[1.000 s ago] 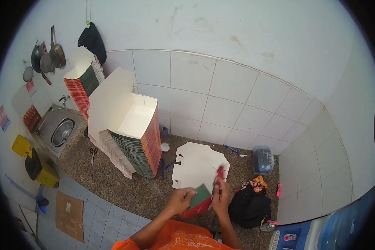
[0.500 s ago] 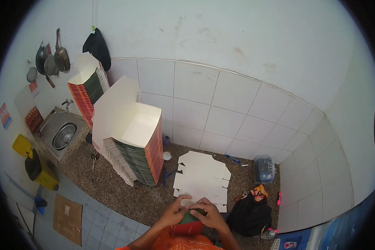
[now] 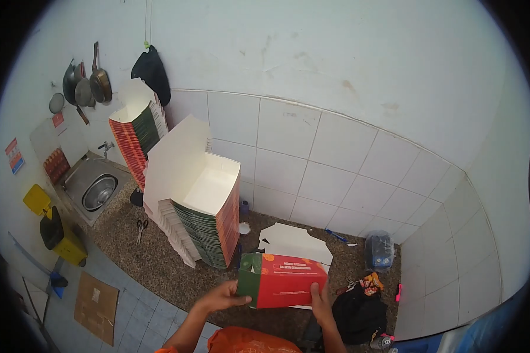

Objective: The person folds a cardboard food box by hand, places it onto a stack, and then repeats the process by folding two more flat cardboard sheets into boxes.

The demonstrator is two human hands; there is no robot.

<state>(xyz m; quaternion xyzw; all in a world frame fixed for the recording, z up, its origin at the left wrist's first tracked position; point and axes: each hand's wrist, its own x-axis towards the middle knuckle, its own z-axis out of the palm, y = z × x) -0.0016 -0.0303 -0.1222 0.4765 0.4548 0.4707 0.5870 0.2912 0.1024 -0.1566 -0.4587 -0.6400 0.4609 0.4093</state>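
A red and green printed cardboard box [image 3: 291, 283] is held low over the counter, its printed side facing me. My left hand [image 3: 227, 296] grips the green end, thumb on the near face. At the red end, my right hand [image 3: 321, 301] has its thumb pressed on the panel; both hands' other fingers are partly hidden behind. Beneath and beyond the box lies a white flat cardboard blank [image 3: 294, 236], partly covered. To the left stands a tall stack of nested boxes [image 3: 209, 229], with another stack [image 3: 133, 138] behind it.
Scissors [image 3: 139, 231] lie left of the stacks, near a sink [image 3: 100, 191]. A blue pen [image 3: 335, 235], a clear plastic container [image 3: 380, 252] and a black cloth item [image 3: 359, 317] are on the right. A yellow bin [image 3: 70, 241] stands on the floor.
The box has risen from near my body and turned its printed red side toward me. My hands have parted from close together to its two ends. The view has shifted slightly.
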